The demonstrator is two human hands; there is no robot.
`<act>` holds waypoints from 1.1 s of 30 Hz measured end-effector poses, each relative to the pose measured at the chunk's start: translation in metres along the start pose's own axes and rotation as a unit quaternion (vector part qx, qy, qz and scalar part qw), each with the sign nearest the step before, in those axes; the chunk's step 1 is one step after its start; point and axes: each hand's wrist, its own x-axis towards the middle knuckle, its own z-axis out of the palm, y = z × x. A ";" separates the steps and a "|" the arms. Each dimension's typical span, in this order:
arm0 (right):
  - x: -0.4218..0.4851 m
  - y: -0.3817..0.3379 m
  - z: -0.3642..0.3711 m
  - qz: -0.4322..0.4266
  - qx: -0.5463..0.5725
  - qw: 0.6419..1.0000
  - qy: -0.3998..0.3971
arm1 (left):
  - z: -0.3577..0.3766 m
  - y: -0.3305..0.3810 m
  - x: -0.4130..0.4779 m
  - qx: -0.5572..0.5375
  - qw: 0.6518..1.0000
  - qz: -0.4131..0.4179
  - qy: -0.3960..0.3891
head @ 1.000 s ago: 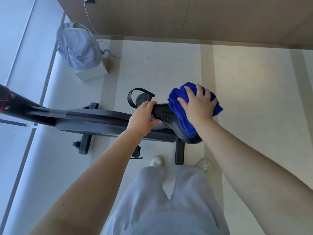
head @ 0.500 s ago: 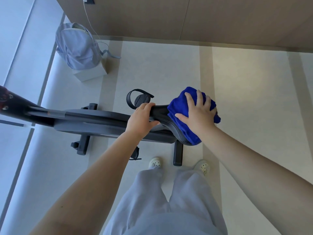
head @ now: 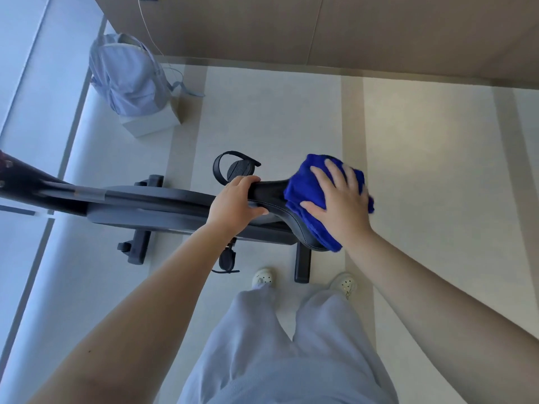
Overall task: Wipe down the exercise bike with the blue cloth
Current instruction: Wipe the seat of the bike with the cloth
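Note:
A dark grey exercise bike (head: 151, 208) stands crosswise in front of me, its black saddle (head: 271, 191) at centre. My left hand (head: 236, 204) grips the narrow nose of the saddle, fingers curled over the far side and thumb below. A bunched blue cloth (head: 303, 193) lies over the saddle's wide rear. My right hand (head: 338, 202) presses flat on the cloth with its fingers spread. The cloth hides most of the saddle's rear.
A pale blue backpack (head: 128, 77) leans on a small white box (head: 151, 123) at the far left, near a tan wall (head: 320, 27). A bike pedal (head: 239, 169) sticks out beyond the saddle. My feet stand close to the bike's rear floor bar (head: 302, 265).
My right hand and the cloth slid slightly across the saddle's rear, and the fingers now lie more spread out. My left hand keeps its grip on the saddle nose.

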 end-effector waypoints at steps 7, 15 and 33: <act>0.004 0.004 0.004 0.151 0.122 0.981 0.025 | -0.001 0.001 0.001 0.002 1.000 -0.002 0.003; 0.067 0.012 -0.002 0.150 0.121 0.981 0.031 | -0.001 0.002 0.001 0.006 1.000 -0.007 -0.003; -0.087 -0.061 0.054 0.313 0.333 0.850 0.261 | 0.002 0.002 -0.002 0.032 0.999 0.008 -0.006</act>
